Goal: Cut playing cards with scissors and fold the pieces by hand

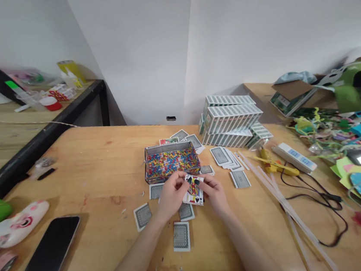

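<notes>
Both hands pinch a face-up playing card (194, 192), a court card with black spades, just in front of a colourful open box (172, 162). My left hand (173, 193) grips its left edge, and my right hand (215, 191) has its upper right edge. Whether more cards lie behind it I cannot tell. Face-down cards with grey patterned backs surround the hands: one card (143, 216) to the left, another card (181, 236) nearer me, and a card (186, 212) partly under the held one. A fanned group of cards (224, 156) lies to the right.
Striped card boxes (230, 116) are stacked behind on the right. A yellow glue gun (273, 165), clear sticks (282, 198), a power strip (295, 157) and black cables lie right. Craft scraps (339, 130) crowd the far right. A phone (45, 264) lies front left.
</notes>
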Demonstrator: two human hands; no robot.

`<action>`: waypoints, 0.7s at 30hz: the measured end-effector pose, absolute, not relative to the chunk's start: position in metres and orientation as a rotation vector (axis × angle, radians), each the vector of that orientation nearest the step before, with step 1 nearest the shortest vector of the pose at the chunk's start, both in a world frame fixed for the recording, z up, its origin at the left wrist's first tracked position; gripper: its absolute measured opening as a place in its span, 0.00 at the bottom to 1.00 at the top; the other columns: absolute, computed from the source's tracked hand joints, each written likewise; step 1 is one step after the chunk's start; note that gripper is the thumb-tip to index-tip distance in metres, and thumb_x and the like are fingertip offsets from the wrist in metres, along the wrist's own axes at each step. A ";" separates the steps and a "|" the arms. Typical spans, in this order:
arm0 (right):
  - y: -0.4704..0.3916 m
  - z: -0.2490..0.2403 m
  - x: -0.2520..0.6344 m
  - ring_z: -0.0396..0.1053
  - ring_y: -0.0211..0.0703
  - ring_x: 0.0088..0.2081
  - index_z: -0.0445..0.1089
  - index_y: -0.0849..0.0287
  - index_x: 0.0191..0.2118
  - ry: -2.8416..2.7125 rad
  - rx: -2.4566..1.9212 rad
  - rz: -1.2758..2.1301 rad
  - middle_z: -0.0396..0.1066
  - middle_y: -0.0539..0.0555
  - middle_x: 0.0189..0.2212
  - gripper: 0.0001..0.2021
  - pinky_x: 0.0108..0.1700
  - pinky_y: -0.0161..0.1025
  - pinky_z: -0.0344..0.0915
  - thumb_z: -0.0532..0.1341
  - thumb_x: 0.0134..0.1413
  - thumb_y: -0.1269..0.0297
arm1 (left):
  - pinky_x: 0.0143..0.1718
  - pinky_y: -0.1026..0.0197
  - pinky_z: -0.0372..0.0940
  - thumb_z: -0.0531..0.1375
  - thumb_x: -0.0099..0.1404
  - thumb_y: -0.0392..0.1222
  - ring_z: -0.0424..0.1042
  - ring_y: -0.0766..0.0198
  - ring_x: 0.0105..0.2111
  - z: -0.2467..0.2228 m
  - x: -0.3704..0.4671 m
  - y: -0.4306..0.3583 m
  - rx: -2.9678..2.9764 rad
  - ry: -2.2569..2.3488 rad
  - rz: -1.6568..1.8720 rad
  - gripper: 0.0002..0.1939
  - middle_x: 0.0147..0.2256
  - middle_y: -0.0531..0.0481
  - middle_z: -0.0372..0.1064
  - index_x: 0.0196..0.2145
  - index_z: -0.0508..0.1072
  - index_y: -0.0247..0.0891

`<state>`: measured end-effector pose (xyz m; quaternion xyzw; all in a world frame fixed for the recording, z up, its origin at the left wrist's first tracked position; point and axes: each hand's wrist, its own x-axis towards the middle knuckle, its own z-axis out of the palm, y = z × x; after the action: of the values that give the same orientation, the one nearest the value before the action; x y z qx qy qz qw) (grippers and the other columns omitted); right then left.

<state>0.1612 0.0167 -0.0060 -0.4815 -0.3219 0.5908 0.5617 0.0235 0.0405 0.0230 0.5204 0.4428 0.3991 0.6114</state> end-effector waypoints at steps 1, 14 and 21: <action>0.017 -0.004 0.161 0.61 0.35 0.20 0.70 0.60 0.31 -0.765 -1.131 1.390 0.67 0.48 0.20 0.13 0.22 0.31 0.55 0.67 0.39 0.59 | 0.24 0.68 0.59 0.57 0.54 0.37 0.63 0.70 0.21 0.023 0.025 0.041 1.175 1.012 0.932 0.06 0.21 0.58 0.62 0.32 0.65 0.36; 0.033 0.047 0.148 0.54 0.33 0.17 0.68 0.56 0.30 -0.780 -1.020 1.369 0.56 0.43 0.15 0.06 0.20 0.29 0.52 0.61 0.45 0.61 | 0.18 0.71 0.54 0.60 0.51 0.38 0.56 0.74 0.15 0.052 0.018 0.061 0.950 0.845 1.042 0.09 0.17 0.62 0.53 0.32 0.66 0.38; 0.032 0.060 0.144 0.52 0.31 0.17 0.68 0.55 0.34 -0.787 -0.974 1.384 0.58 0.44 0.19 0.08 0.18 0.29 0.49 0.61 0.44 0.63 | 0.17 0.71 0.55 0.57 0.54 0.36 0.57 0.74 0.15 0.067 0.005 0.061 1.065 0.821 0.987 0.09 0.17 0.61 0.55 0.36 0.67 0.39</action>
<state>0.1435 0.0321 0.0600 -0.4194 -0.3387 0.5959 0.5952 0.0054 0.0611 0.0674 0.4730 0.3646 0.4384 0.6717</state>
